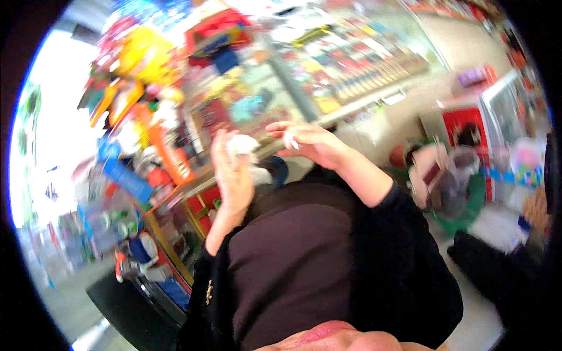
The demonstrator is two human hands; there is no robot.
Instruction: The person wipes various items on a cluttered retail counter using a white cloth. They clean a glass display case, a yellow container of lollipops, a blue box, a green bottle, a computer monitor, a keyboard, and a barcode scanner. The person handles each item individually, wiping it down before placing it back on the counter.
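Observation:
My left hand (232, 180) is raised in front of my body, fingers upward. A white crumpled wad (243, 144), perhaps tissue, rests against its palm side. Opposite it, my right hand (318, 142) reaches in with fingers partly spread. A small white scrap (290, 140) shows among its fingers; blur hides how firmly it is held. The two hands are apart, just before the edge of a glass-topped display counter (268, 83). Below and between them is a dark blue round thing (277, 171) that I cannot identify.
Rows of small packets (360, 57) fill the counter's glass case. Colourful packaged goods (145, 57) are heaped at the left, with an orange box (171, 153) and a blue box (127, 177). A green basket (465, 210) stands on the right. A black chair seat (127, 302) is at lower left.

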